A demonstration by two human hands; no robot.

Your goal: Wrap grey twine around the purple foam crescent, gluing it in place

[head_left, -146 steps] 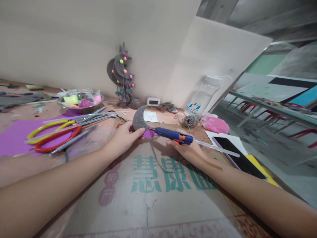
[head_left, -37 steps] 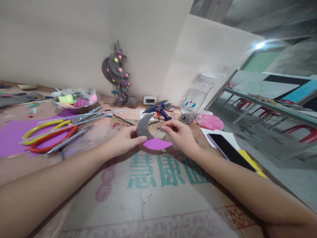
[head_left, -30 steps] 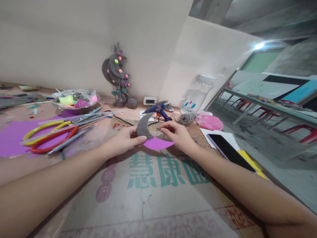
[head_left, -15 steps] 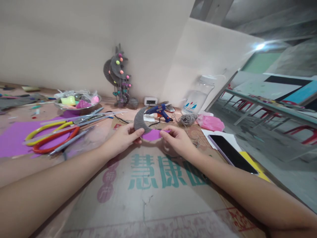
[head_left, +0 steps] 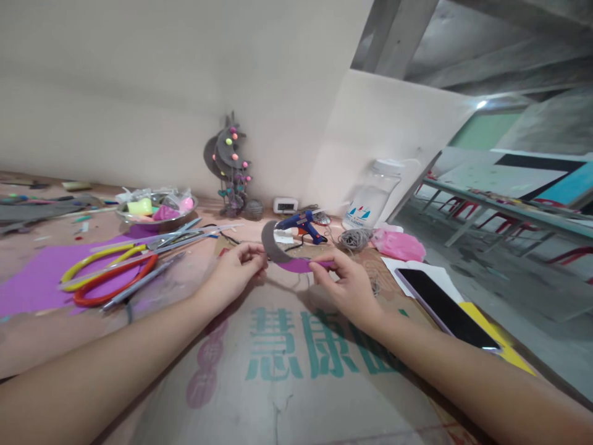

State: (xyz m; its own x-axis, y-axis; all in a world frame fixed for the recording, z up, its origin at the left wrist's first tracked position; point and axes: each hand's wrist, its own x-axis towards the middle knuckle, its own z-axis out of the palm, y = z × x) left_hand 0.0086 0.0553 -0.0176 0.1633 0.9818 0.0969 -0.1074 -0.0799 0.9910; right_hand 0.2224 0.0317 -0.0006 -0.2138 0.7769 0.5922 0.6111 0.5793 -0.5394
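Note:
A crescent wrapped in grey yarn is held up above the cardboard, with a strip of purple sheet along its lower edge. At the crescent's left edge, the fingers of my left hand are closed, their tips partly hidden. My right hand pinches the right end of the purple strip between thumb and fingers. Just behind the crescent lies a blue glue gun. Printed cardboard lies beneath both hands.
Scissors with yellow and red handles lie left on purple sheet, near a metal bowl. A hanging crescent ornament is against the wall. At right are a bottle, grey yarn, pink plastic and a phone.
The crescent has turned, and its purple strip looks narrower. My left thumb has shifted from the crescent's face to its left edge. The whole view has tilted upward slightly.

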